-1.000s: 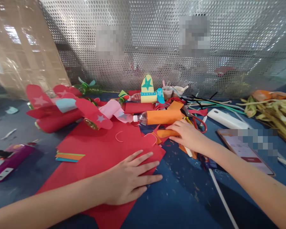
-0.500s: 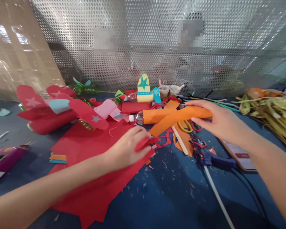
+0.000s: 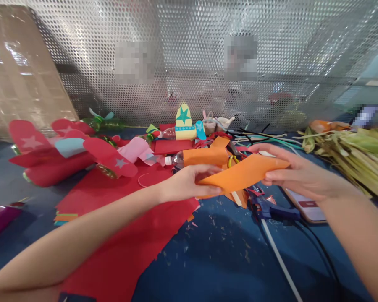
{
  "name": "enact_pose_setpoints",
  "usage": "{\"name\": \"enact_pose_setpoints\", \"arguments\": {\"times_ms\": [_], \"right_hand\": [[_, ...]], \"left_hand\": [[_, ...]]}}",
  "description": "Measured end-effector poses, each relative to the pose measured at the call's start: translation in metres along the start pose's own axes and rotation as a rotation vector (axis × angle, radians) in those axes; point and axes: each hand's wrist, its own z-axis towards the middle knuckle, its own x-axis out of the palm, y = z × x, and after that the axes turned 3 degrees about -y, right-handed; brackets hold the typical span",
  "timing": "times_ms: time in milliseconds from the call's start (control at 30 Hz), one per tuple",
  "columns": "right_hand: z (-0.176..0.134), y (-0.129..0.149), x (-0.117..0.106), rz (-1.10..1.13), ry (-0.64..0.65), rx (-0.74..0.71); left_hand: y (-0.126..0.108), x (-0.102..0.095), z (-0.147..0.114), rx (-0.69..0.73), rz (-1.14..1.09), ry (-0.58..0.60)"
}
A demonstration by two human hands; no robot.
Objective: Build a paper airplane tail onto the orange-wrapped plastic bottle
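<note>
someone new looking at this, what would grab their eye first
Probably the bright orange paper strip near the centre, with the left grip at one end and the right grip at the other. Next might come the cluster of red paper wings at the left, marked with pale stars. Beyond the strip, in front of the perforated metal, a yellow fin bearing a green star stands upright.

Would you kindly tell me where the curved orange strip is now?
In the head view, the curved orange strip is right of centre, held between the left hand and right hand, in front of the orange-wrapped bottle.
</note>
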Motion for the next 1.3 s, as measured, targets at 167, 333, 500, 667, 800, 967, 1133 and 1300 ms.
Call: {"name": "enact_pose_setpoints", "arguments": {"times_ms": [167, 333, 500, 667, 800, 967, 1133, 1300], "right_hand": [[0.011, -0.032, 0.029, 0.247, -0.189, 0.045], [0.008, -0.055, 0.056, 0.047, -0.209, -0.024], [-0.005, -0.058, 0.07, -0.32, -0.228, -0.19], [-0.013, -0.062, 0.074, -0.48, -0.145, -0.347], [-0.016, -0.061, 0.074, -0.644, -0.055, -0.453], [-0.016, -0.061, 0.076, -0.789, 0.071, -0.498], [-0.016, -0.06, 0.074, -0.751, 0.145, -0.421], [-0.017, -0.063, 0.072, -0.542, 0.044, -0.212]], "left_hand": [[0.012, 0.016, -0.025, -0.384, -0.446, 0.213], [0.027, 0.038, -0.047, -0.513, -0.592, 0.213], [0.036, 0.041, -0.05, -0.583, -0.774, 0.114], [0.038, 0.038, -0.047, -0.616, -0.842, 0.099], [0.035, 0.037, -0.045, -0.628, -0.865, 0.092], [0.036, 0.035, -0.042, -0.609, -0.902, 0.135], [0.04, 0.039, -0.044, -0.573, -0.962, 0.092], [0.041, 0.046, -0.048, -0.493, -0.898, 0.033]]}}
